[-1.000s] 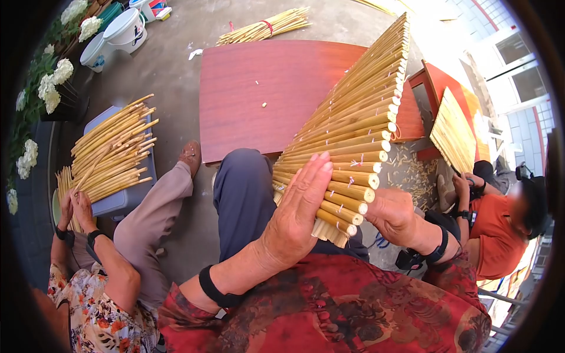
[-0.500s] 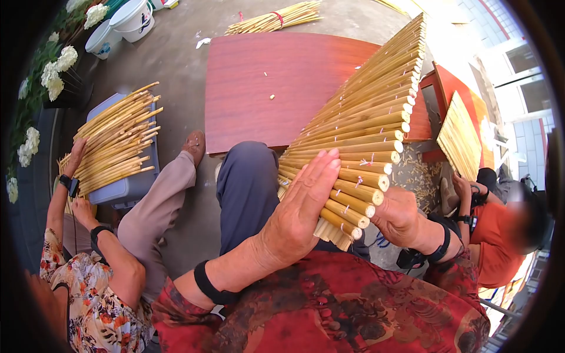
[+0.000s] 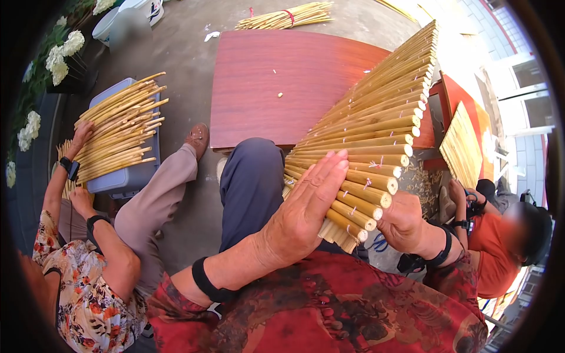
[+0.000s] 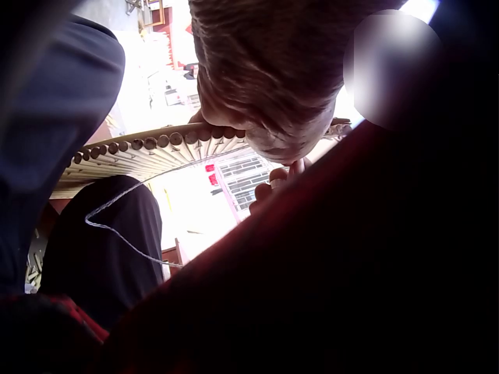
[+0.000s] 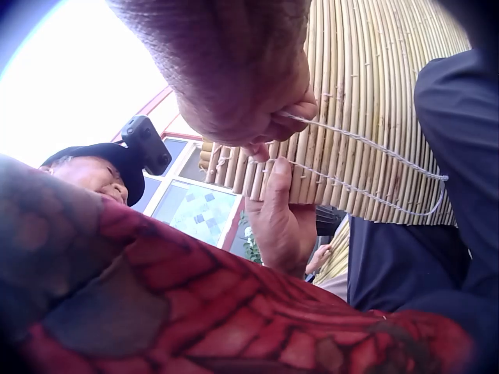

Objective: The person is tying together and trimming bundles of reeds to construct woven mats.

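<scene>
A mat of reed stalks (image 3: 365,129), tied side by side with white thread, slants up from the lap in the head view. My left hand (image 3: 306,206) clasps its near end, fingers laid straight over the top. On the other face, in the right wrist view, the left thumb (image 5: 277,183) presses the stalks. My right hand (image 3: 403,220) is behind the stalk ends, partly hidden by them. Its curled fingers pinch a white string (image 5: 366,140), which loops along the mat toward the knee. The string also hangs loose in the left wrist view.
A red-brown table (image 3: 253,88) stands ahead, with small reed bits on it. At left, a person sits by loose stalks (image 3: 118,135) on a grey-blue bin (image 3: 126,182). At right, another person holds a second mat (image 3: 461,147). A tied bundle (image 3: 288,16) lies beyond the table.
The head view has shifted, so the scene slides slightly right. My hands keep their hold on mat and string. The person at left has parted their hands, one now on the loose stalks.
</scene>
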Available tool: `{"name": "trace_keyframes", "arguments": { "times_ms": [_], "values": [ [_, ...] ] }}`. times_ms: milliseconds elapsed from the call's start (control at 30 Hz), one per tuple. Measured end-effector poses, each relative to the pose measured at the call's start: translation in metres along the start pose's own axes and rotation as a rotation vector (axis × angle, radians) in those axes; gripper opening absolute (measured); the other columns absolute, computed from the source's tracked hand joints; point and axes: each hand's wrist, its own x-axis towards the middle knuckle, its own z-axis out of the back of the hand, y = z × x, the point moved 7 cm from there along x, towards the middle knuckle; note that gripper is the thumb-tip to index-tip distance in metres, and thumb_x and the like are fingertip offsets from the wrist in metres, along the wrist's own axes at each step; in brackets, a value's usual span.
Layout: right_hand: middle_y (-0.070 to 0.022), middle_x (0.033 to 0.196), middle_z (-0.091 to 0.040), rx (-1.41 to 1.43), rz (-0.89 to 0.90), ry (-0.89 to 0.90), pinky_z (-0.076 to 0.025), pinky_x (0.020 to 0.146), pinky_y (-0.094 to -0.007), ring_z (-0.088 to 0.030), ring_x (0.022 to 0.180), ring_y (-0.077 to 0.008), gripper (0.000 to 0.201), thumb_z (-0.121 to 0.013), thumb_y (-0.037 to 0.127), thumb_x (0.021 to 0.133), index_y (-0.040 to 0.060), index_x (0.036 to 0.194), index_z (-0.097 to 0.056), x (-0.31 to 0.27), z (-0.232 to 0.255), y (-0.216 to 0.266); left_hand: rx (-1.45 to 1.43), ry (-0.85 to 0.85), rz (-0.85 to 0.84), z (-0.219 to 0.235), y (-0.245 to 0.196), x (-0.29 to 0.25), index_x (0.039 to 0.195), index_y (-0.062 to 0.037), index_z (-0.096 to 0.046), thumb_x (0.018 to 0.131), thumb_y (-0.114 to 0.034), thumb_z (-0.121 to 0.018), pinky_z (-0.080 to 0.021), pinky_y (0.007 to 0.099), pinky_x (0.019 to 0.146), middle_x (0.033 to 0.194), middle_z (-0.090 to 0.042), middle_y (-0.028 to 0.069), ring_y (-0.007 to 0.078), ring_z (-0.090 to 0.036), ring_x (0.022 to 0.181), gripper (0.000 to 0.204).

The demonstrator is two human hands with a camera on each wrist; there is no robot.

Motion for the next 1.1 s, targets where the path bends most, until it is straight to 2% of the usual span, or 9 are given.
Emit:
{"name": "trace_keyframes", "arguments": {
  "times_ms": [167, 500, 567, 800, 867, 1000, 1100],
  "values": [
    [-0.0146, 0.083, -0.06, -0.006, -0.016, 0.026, -0.048, 0.054, -0.03, -0.061, 0.07, -0.0288, 0.022, -0.06, 0.003, 0.075, 0.0007, 0.097, -0.056, 0.0, -0.003, -0.003, 0.001, 0.015, 0.005, 0.001, 0.0, 0.0, 0.124, 0.0072, -0.03, 0.077, 0.004, -0.041, -0.029, 0.0419, 0.099, 0.126, -0.036, 0.0253, 0.0362, -0.036, 0.118, 0.048],
    [-0.0151, 0.084, -0.06, -0.04, 0.025, 0.066, -0.049, 0.055, -0.0299, -0.061, 0.07, -0.0284, 0.022, -0.059, 0.005, 0.077, -0.0002, 0.098, -0.055, 0.007, -0.005, -0.001, -0.017, 0.03, 0.018, 0.004, 0.002, 0.0, 0.126, 0.0072, -0.028, 0.077, 0.004, -0.042, -0.028, 0.0425, 0.099, 0.127, -0.034, 0.0256, 0.0364, -0.035, 0.119, 0.05],
    [-0.0158, 0.087, -0.06, -0.005, -0.036, 0.109, -0.049, 0.055, -0.0302, -0.061, 0.071, -0.0286, 0.022, -0.058, 0.006, 0.077, -0.0003, 0.098, -0.055, 0.004, -0.007, -0.003, -0.018, 0.03, 0.017, 0.003, 0.002, -0.001, 0.126, 0.0072, -0.028, 0.078, 0.003, -0.042, -0.028, 0.0425, 0.099, 0.127, -0.034, 0.0255, 0.0363, -0.035, 0.119, 0.05],
    [-0.0165, 0.094, -0.059, -0.018, -0.009, 0.106, -0.049, 0.059, -0.0303, -0.061, 0.075, -0.0295, 0.027, -0.057, 0.006, 0.078, -0.001, 0.105, -0.053, 0.007, -0.007, 0.0, -0.019, 0.032, 0.007, 0.003, 0.003, -0.001, 0.125, 0.0081, -0.027, 0.077, 0.004, -0.043, -0.028, 0.0421, 0.099, 0.127, -0.034, 0.0259, 0.0366, -0.035, 0.119, 0.051],
    [-0.017, 0.095, -0.059, -0.018, -0.033, 0.116, -0.049, 0.062, -0.0301, -0.061, 0.078, -0.03, 0.03, -0.057, 0.005, 0.078, -0.0008, 0.108, -0.052, 0.008, -0.008, -0.001, 0.048, 0.039, -0.042, 0.002, 0.004, -0.001, 0.126, 0.0071, -0.025, 0.072, -0.002, -0.063, -0.033, 0.0383, 0.096, 0.126, -0.035, 0.0266, 0.0363, -0.04, 0.115, 0.067],
    [-0.0167, 0.098, -0.058, 0.025, -0.066, 0.11, -0.049, 0.064, -0.0301, -0.06, 0.08, -0.0301, 0.032, -0.056, 0.005, 0.079, 0.0002, 0.11, -0.051, 0.014, -0.008, 0.004, 0.046, 0.033, -0.059, 0.002, 0.003, 0.0, 0.127, 0.0072, -0.025, 0.073, -0.001, -0.062, -0.034, 0.0374, 0.096, 0.127, -0.034, 0.0265, 0.0362, -0.04, 0.115, 0.066],
    [-0.0133, 0.095, -0.059, 0.051, -0.094, 0.057, -0.048, 0.064, -0.0312, -0.06, 0.079, -0.0303, 0.033, -0.056, 0.008, 0.08, 0.0032, 0.112, -0.049, 0.018, -0.005, 0.0, 0.029, 0.046, -0.027, 0.004, 0.002, 0.005, 0.127, 0.0071, -0.024, 0.072, 0.0, -0.062, -0.036, 0.0365, 0.094, 0.127, -0.033, 0.0264, 0.0364, -0.04, 0.115, 0.067]
  ]
}}
